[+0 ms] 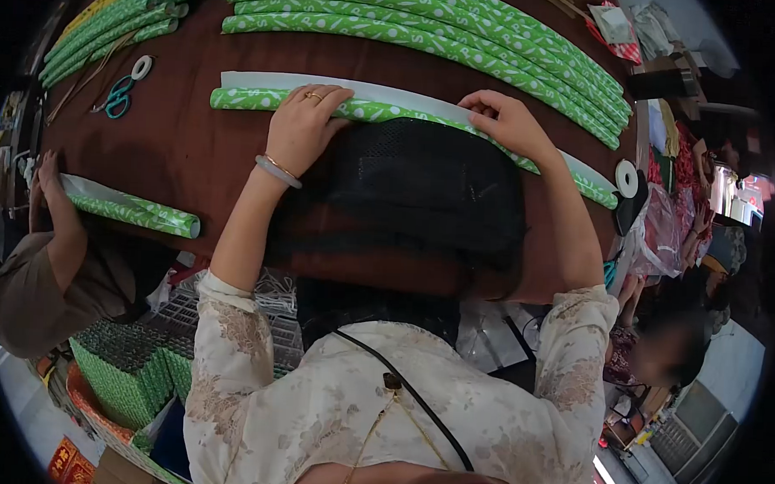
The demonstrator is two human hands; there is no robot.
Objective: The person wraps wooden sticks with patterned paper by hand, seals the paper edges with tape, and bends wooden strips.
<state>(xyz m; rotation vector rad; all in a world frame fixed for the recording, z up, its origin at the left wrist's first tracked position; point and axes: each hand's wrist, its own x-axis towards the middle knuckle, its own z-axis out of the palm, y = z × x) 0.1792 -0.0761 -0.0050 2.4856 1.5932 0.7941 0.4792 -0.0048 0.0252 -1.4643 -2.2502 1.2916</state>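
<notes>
A roll of green wrapping paper (239, 99) with white print lies across the brown table, a white strip of its loose edge showing along the far side. My left hand (311, 120) is closed over the roll left of its middle, fingers bent over the top and thumb on the near side. My right hand (513, 125) grips the roll farther right, thumb and forefinger close together at the white edge. A black mesh-textured shape (428, 179) hides part of the roll's near side between my hands.
Several finished green rolls (395, 25) lie at the back, more rolls (122, 28) at the far left. Teal scissors (119, 98) and a tape roll (141, 67) lie left; another tape roll (626, 178) is right. A co-worker's hand (48, 175) touches a shorter roll (137, 208).
</notes>
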